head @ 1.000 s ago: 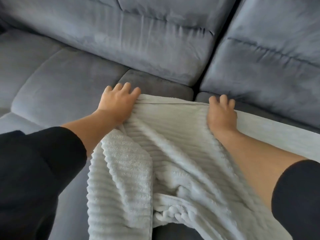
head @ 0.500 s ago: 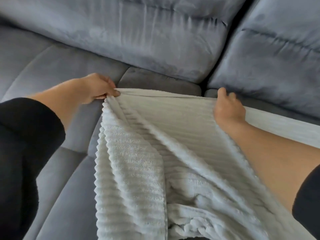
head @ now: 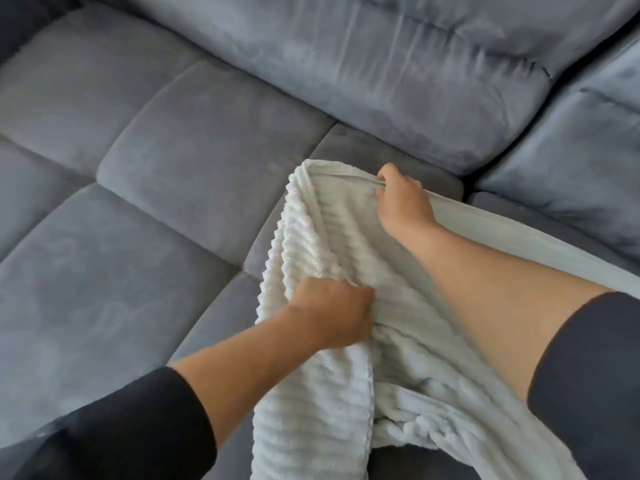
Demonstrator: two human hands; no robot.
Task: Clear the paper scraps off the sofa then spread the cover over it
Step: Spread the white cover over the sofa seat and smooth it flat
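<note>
The left hand fingers clutch the bunched cover on the sofa; right hand fingers pinch its far hem.

One grey-blue velvet corner sofa. Two plump back cushions of the same velvet in view: one long back cushion across the top, one more back cushion at the right. Seat stitched into square padded panels; at least five countable, the rest cut off by the frame edge or hidden. One pale grey-white ribbed plush cover, a single piece, bunched into folds. Two bare hands: one left hand, one right hand. Two bare forearms. Two black fabric sleeves, left sleeve and right sleeve, one on each arm.
</note>
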